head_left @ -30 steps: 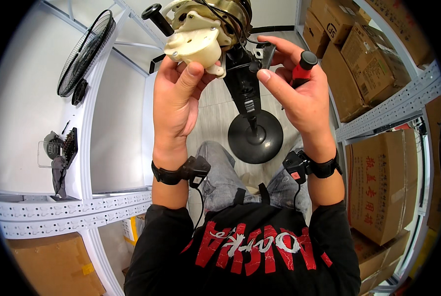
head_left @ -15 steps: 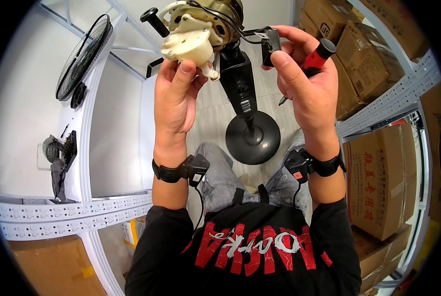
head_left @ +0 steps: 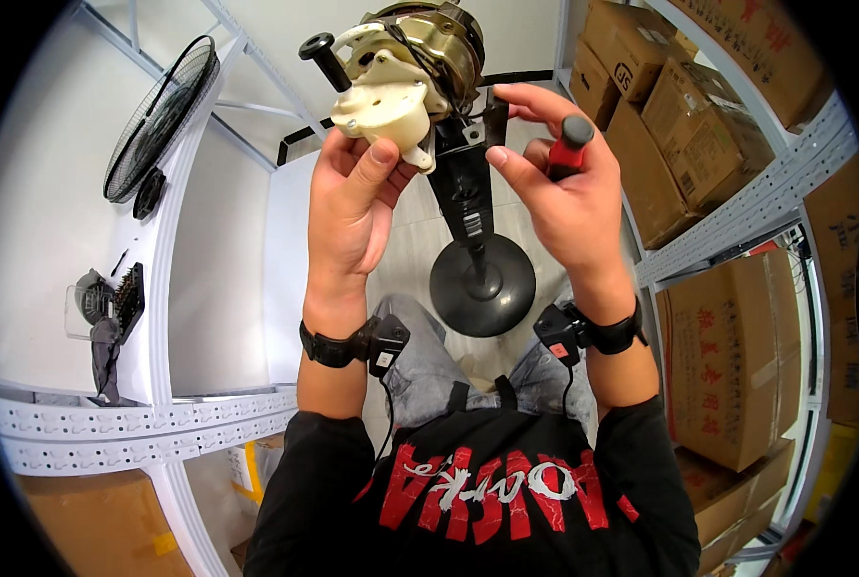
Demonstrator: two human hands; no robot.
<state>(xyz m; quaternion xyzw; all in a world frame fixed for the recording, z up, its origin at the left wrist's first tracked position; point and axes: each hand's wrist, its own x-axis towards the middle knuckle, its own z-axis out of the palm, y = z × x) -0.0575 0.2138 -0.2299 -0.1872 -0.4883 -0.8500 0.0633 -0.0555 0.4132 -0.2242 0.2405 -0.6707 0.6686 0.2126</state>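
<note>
A fan motor (head_left: 456,46) sits atop a black fan stand (head_left: 463,192) in front of me. Fingers and thumb of my left hand (head_left: 353,207) are closed round the cream plastic gearbox housing (head_left: 383,111) on the motor's side. Between the thumb and index finger of my right hand (head_left: 579,207) is a small black block (head_left: 496,120), apparently a capacitor, with a metal tab, held against the stand's neck just below the motor. A red and black screwdriver (head_left: 571,144) is tucked in the same hand; its blade is hidden. Dark wires run along the motor.
On the white shelf (head_left: 165,317) at left are a fan grille with blades (head_left: 160,120), a bristly dark tray (head_left: 129,300) and a grey cloth (head_left: 106,361). Cardboard boxes (head_left: 728,356) fill the metal rack at right. The round base (head_left: 478,288) stands near my knees.
My right hand has brought the black capacitor left, against the stand's neck. The screwdriver has tipped, its handle end now facing up. My left hand keeps its hold as the view shifts slightly.
</note>
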